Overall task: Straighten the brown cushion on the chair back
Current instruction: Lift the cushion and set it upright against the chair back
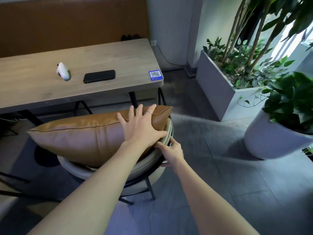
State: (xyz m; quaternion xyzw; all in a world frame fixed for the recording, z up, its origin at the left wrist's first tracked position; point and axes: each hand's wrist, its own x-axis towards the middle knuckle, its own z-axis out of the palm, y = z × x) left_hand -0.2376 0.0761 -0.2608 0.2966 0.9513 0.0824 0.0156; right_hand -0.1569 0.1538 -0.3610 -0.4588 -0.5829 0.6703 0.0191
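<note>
Brown and smooth, the cushion [94,138] leans on the back of a grey chair [145,165], just in front of the wooden table [105,56]. It is tilted, with its right corner up high and its left corner sticking out past the chair. The left hand [142,126] lies flat on the right end of the cushion, fingers spread wide over its top edge, and one finger wears a ring [149,112]. This grip is open and only presses; it does not pinch. The right hand [172,152] is lower down, with its fingers curled around the rim of the chair back, so that grip is closed on the chair. On the table sit a black phone [99,76], a small white thing [63,71] and a blue sticker [155,75]. Green plants in a grey box [218,89] and a white pot [269,139] stand on the floor to the right.
</note>
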